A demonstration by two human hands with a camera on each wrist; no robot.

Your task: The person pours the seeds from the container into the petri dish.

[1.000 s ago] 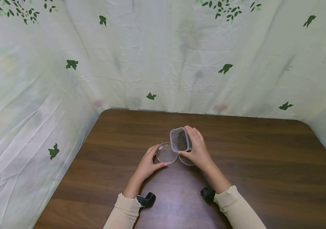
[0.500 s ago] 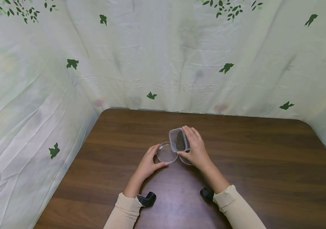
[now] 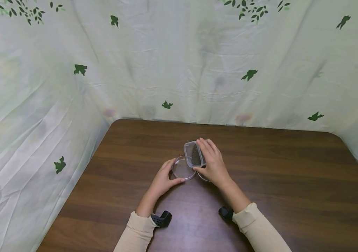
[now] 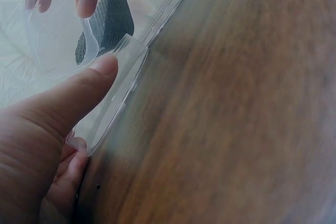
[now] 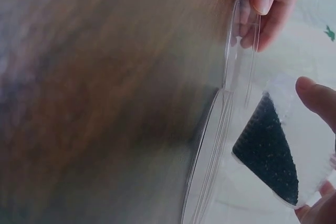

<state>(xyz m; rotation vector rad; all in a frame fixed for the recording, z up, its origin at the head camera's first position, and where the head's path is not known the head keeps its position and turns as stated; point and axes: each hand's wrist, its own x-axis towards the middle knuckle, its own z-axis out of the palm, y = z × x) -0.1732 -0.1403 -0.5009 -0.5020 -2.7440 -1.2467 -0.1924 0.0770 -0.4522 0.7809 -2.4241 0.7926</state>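
In the head view, my left hand (image 3: 163, 180) holds a clear round petri dish (image 3: 183, 171) by its sides on the table, thumb at the near edge and fingers at the far edge. My right hand (image 3: 215, 166) grips a small clear plastic tub (image 3: 188, 150), tilted to the left so that its mouth overlaps the dish's right part. Dark fine grains (image 5: 268, 156) lie banked inside the tub in the right wrist view. Under the tub and right hand sits a second clear round dish or lid (image 5: 207, 161), right beside the first and partly hidden.
The brown wooden table (image 3: 276, 175) extends around both hands. A pale cloth curtain (image 3: 179, 63) with leaf and bird prints hangs behind its far edge and along the sides. A black camera (image 3: 162, 219) sits on the left wrist, another black camera (image 3: 226, 214) on the right.
My right hand has shifted slightly left with the tub, which tips further toward the dish. The band of grains looks narrower from above. The left hand and dish stay in place.
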